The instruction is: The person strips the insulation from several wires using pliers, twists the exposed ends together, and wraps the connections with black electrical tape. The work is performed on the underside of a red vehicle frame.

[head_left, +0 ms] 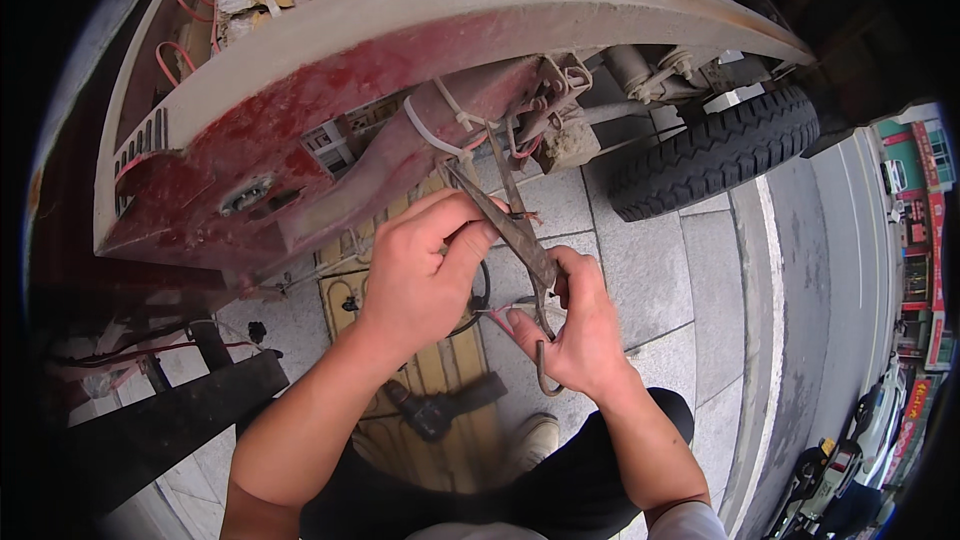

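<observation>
My right hand (580, 335) is closed around the handles of a pair of worn metal scissors (530, 250). Their two blades stand apart and point up toward the vehicle frame. A thin reddish wire passes by the right thumb. Thumb and fingers of my left hand (425, 265) pinch together beside the blades, on a dark cable with frayed copper-coloured strands (527, 215) at its end. The fingers hide most of that cable. Just beyond the blade tips, a white cable tie (425, 125) loops around the dusty red frame beam (380, 165).
A black power tool (430, 415) lies below my hands on a yellow ribbed panel (460, 360). One shoe (540, 440) shows beside it. A large black tyre (715, 152) stands at the right. Grey paving (640, 275) meets a road with parked vehicles. A black beam (180, 420) juts in from the left.
</observation>
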`<action>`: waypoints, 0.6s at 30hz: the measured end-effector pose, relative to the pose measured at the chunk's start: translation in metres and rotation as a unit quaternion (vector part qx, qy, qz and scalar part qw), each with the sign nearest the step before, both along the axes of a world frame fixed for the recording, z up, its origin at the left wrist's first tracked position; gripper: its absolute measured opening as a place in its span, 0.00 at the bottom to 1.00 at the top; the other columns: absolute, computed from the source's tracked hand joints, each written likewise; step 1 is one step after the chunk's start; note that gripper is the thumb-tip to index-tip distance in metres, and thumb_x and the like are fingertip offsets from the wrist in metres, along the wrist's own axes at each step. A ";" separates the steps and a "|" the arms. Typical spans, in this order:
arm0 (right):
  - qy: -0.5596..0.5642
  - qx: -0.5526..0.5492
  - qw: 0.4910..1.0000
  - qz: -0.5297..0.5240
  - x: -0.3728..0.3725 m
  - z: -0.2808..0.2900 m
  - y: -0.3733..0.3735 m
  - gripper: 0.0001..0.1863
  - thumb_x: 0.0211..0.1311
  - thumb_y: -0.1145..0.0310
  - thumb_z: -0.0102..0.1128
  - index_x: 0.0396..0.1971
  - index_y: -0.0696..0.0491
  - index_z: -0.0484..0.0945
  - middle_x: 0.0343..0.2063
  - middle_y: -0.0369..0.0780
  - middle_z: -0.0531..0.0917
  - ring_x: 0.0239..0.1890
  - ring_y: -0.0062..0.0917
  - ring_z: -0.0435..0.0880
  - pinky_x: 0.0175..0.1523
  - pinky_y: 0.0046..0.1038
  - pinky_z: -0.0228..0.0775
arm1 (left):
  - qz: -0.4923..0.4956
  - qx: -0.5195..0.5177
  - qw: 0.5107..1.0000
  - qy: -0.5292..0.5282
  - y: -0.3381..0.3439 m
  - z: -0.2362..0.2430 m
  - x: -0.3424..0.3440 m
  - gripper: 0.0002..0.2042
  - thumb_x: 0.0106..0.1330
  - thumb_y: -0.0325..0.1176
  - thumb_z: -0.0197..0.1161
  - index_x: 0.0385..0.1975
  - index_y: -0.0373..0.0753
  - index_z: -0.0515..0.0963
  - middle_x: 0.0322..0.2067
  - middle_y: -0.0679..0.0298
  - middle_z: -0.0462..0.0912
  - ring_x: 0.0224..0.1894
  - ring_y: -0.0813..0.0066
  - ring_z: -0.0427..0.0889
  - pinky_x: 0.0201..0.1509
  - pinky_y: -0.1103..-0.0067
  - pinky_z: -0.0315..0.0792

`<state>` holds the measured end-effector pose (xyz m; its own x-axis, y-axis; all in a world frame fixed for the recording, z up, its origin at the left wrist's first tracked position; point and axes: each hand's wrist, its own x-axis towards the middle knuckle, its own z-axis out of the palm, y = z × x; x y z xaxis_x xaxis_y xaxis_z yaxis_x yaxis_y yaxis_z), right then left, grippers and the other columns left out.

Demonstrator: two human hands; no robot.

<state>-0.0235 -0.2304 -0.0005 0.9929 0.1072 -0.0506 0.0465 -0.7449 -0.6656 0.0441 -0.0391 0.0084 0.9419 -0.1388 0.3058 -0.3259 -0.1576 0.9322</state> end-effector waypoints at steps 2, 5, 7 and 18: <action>0.014 -0.001 1.000 -0.003 0.001 0.001 0.002 0.37 0.55 0.64 0.72 0.62 0.52 0.62 0.45 0.51 0.73 0.43 0.51 0.79 0.47 0.45 0.74 | 0.003 -0.005 1.000 0.003 0.000 -0.001 0.000 0.06 0.67 0.22 0.59 0.40 0.31 0.82 0.32 0.55 0.84 0.35 0.64 0.84 0.41 0.75 0.76; 0.057 0.022 0.998 -0.011 -0.001 0.003 0.004 0.36 0.56 0.64 0.70 0.62 0.53 0.61 0.47 0.52 0.72 0.46 0.53 0.78 0.48 0.45 0.74 | 0.006 -0.011 1.000 -0.003 -0.002 -0.003 -0.001 0.05 0.67 0.22 0.60 0.39 0.31 0.81 0.31 0.56 0.83 0.34 0.63 0.83 0.39 0.74 0.75; 0.065 0.038 0.997 -0.010 -0.002 0.001 0.005 0.36 0.57 0.65 0.69 0.62 0.53 0.61 0.48 0.53 0.72 0.47 0.54 0.78 0.50 0.45 0.74 | 0.003 -0.012 1.000 -0.012 -0.003 -0.005 0.001 0.04 0.66 0.22 0.61 0.37 0.31 0.81 0.30 0.56 0.82 0.32 0.63 0.82 0.38 0.74 0.74; 0.057 0.058 0.997 0.010 -0.004 -0.005 0.003 0.35 0.59 0.67 0.67 0.63 0.56 0.59 0.50 0.55 0.70 0.47 0.55 0.77 0.53 0.47 0.72 | -0.010 -0.005 1.000 -0.004 -0.002 -0.007 0.001 0.02 0.66 0.23 0.62 0.33 0.31 0.78 0.27 0.57 0.78 0.30 0.63 0.78 0.36 0.72 0.71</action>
<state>-0.0279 -0.2278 -0.0051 0.9792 0.1384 -0.1485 -0.0201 -0.6620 -0.7492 0.0448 -0.0407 0.0015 0.9368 -0.1538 0.3141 -0.3355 -0.1415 0.9313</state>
